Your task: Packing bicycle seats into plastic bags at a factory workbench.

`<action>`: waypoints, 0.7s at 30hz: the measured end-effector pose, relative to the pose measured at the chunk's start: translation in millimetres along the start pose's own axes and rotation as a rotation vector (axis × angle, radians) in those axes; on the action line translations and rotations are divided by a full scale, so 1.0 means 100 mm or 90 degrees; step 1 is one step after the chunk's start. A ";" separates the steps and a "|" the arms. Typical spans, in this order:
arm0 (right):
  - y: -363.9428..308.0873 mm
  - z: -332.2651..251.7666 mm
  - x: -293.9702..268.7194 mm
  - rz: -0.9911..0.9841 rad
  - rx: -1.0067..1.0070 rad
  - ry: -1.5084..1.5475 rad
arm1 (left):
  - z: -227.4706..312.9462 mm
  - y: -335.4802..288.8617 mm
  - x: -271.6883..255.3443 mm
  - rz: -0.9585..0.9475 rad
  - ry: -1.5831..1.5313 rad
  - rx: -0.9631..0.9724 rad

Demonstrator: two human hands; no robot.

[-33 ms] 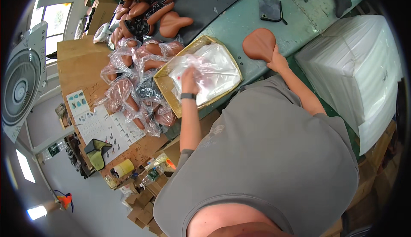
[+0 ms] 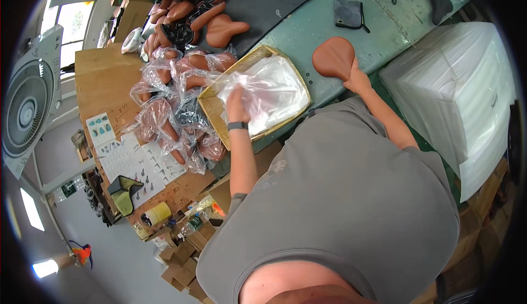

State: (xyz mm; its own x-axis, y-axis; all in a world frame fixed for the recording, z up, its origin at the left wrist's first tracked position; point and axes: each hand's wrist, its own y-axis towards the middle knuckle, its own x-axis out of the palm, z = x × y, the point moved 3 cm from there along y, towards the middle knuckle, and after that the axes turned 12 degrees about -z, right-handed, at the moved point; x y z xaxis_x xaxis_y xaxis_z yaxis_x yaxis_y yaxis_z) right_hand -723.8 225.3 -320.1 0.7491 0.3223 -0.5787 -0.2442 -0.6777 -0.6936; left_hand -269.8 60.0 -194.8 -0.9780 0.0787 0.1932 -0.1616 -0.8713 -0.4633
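Note:
A brown bicycle saddle is in my right hand, whose fingers wrap round its narrow nose above the green table. My left hand, with a dark band at the wrist, is over the left part of a yellow box. The fingers are closed on a thin clear plastic bag, which spreads to the right over a stack of white plastic bags in the box. Left of the box lie several brown saddles wrapped in clear plastic.
Several unwrapped saddles are heaped at the far left on a black mat. A dark zip pouch lies on the green table. White wrapped bulk stands at right, a fan at left. Printed sheets lie on brown board.
My left hand has shifted slightly left, and the clear bag is drawn out farther left with it. My right hand and the saddle stay about where they were.

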 end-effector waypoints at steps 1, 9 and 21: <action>0.02 0.05 -0.02 0.003 -0.019 -0.003 | 0.17 -0.11 -0.04 0.116 -0.023 0.052; 0.11 -0.17 -0.14 -0.049 -0.046 -0.047 | -0.36 -0.41 -1.45 0.277 0.488 -0.126; -0.62 0.10 -0.04 -0.432 -0.072 1.005 | -1.10 0.44 0.06 0.212 0.660 0.135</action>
State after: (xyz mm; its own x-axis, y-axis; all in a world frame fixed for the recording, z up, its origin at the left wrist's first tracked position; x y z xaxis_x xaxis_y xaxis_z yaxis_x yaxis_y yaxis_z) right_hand -717.7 272.3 -278.7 0.5421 -0.3153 0.7790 0.3366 -0.7679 -0.5450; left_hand -297.3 75.3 -309.8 -0.6205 0.1058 -0.7770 0.0591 -0.9817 -0.1809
